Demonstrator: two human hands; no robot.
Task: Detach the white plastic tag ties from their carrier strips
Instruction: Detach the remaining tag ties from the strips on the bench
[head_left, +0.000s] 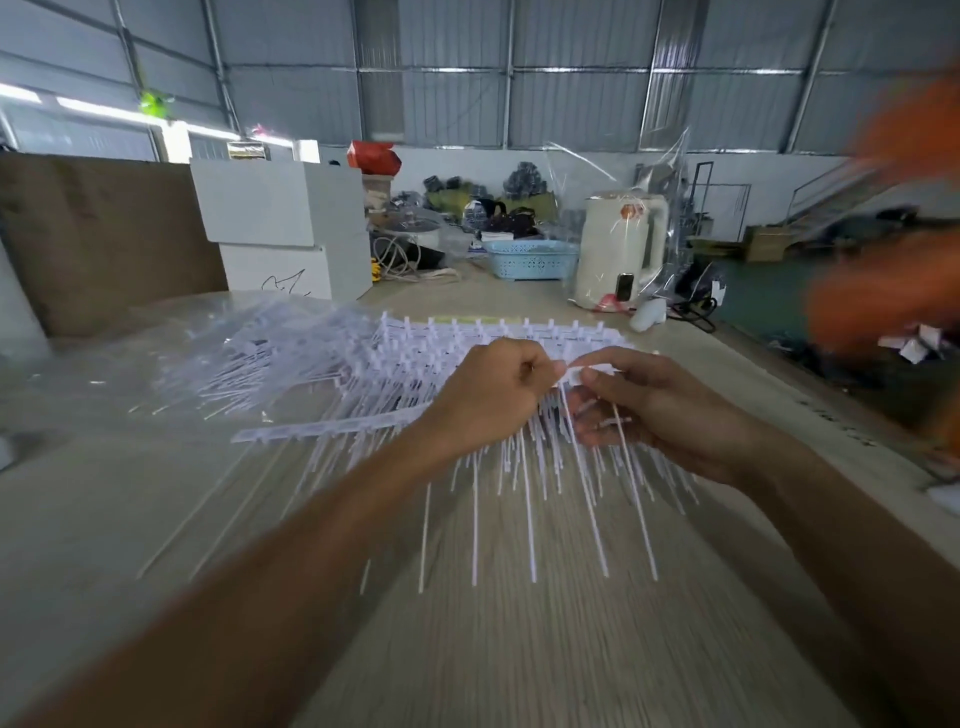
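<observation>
Wooden table (519, 649), both hands (488, 395) pinching ties (524, 483)

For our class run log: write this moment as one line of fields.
stage: detaching | left hand: pinches carrier strip | right hand: holds tag ties | pile: behind on table

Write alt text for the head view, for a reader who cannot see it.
Two bare hands, left hand and right hand, pinch white plastic tag ties over a wooden table. More tie strips lie piled behind, with a white kettle farther back.
</observation>
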